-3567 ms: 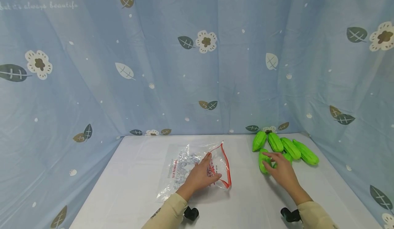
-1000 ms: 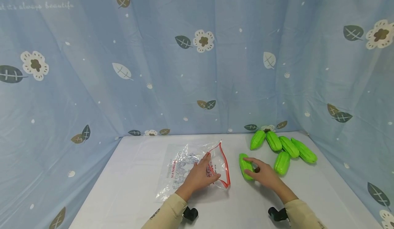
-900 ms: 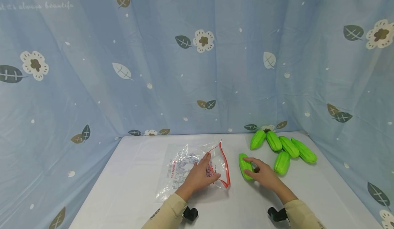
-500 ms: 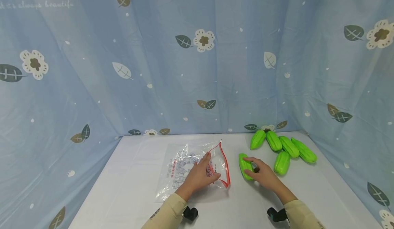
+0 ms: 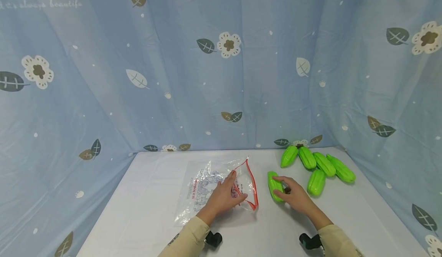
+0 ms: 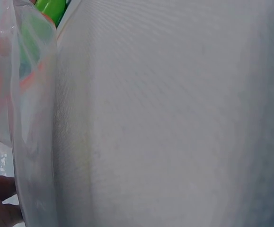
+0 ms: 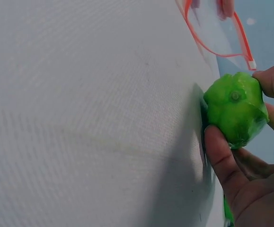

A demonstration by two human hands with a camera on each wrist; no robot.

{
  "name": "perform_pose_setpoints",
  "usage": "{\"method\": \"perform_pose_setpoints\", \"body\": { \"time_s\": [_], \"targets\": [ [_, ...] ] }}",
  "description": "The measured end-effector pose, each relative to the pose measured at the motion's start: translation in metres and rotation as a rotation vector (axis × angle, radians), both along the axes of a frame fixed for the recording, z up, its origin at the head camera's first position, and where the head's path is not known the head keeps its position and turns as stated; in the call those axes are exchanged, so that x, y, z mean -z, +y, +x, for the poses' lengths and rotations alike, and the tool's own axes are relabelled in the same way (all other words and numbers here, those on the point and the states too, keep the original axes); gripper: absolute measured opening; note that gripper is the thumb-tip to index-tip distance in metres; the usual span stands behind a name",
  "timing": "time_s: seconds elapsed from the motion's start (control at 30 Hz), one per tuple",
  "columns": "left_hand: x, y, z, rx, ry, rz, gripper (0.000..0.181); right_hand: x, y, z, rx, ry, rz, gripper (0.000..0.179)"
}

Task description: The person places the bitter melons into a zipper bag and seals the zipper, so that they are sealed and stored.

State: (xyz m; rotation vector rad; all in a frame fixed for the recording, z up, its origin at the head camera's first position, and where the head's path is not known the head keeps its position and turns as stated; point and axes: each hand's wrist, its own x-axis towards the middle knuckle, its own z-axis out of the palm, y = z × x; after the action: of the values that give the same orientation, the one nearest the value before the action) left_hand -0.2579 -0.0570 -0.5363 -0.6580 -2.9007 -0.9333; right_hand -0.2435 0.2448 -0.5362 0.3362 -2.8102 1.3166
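Note:
A clear zip bag (image 5: 200,190) with red edging and printed figures lies on the white table, its mouth gaping toward the right. My left hand (image 5: 222,197) rests on the bag near the mouth, thumb and fingers spread, with the upper red edge drawn back under it. In the left wrist view, fingers (image 6: 4,213) show beside the filmy plastic. My right hand (image 5: 297,196) grips a green ridged fruit (image 5: 275,188) between thumb and fingers, a short way right of the mouth. The right wrist view shows the fruit's rounded end (image 7: 235,106) close to the table surface.
Several more green ridged fruits (image 5: 324,164) lie in a loose cluster at the back right; one fruit (image 5: 316,183) is nearest to the right hand. A blue patterned curtain (image 5: 221,76) borders the table at the back and sides. Black devices (image 5: 214,239) sit at both wrists.
Since the oldest frame, my right hand has taken one green ridged fruit from the cluster and brought it left toward the bag. Over the last second both hands stay almost still.

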Motion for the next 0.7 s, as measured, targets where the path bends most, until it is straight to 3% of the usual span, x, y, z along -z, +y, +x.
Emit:
{"method": "perform_pose_setpoints", "body": {
  "time_s": [0.33,0.7],
  "targets": [
    [0.001,-0.0002,-0.0011,0.002,-0.006,-0.002,0.096,-0.0032,-0.0031,0.0011,-0.016,-0.038,-0.064,0.054],
    [0.0004,-0.0002,-0.0012,0.012,-0.006,0.016,0.095,-0.0066,-0.01,0.0016,-0.077,-0.02,-0.12,0.053]
  ]
}}
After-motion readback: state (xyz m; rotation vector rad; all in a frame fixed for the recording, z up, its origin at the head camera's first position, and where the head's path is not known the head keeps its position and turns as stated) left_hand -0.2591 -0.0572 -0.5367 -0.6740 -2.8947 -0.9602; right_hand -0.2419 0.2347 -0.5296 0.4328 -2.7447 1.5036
